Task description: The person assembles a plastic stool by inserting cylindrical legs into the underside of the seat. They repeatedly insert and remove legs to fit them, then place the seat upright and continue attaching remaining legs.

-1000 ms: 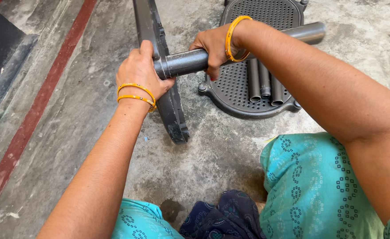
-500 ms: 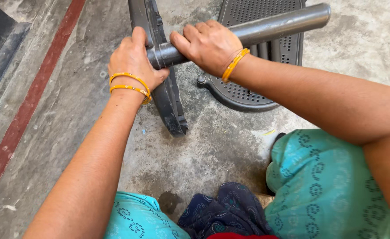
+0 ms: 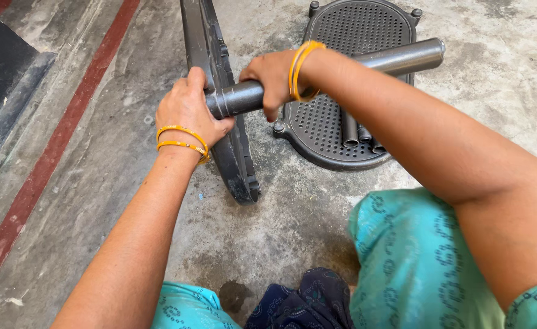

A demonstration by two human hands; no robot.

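Head view: left hand (image 3: 190,109) clamps the upright panel (image 3: 210,67) at its socket; right hand (image 3: 274,76) is wrapped round the tube (image 3: 396,59), whose end meets that socket. Best kept square, pushing straight along the tube. Spare tubes (image 3: 360,131) lie on the perforated panel (image 3: 335,122), far right.

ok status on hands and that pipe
Left hand and right hand both grip grey pipe, its end at upright black panel. Nothing blocking.

pipes (image 3: 360,131) on perforated seat (image 3: 335,91), right of panel (image 3: 220,109)
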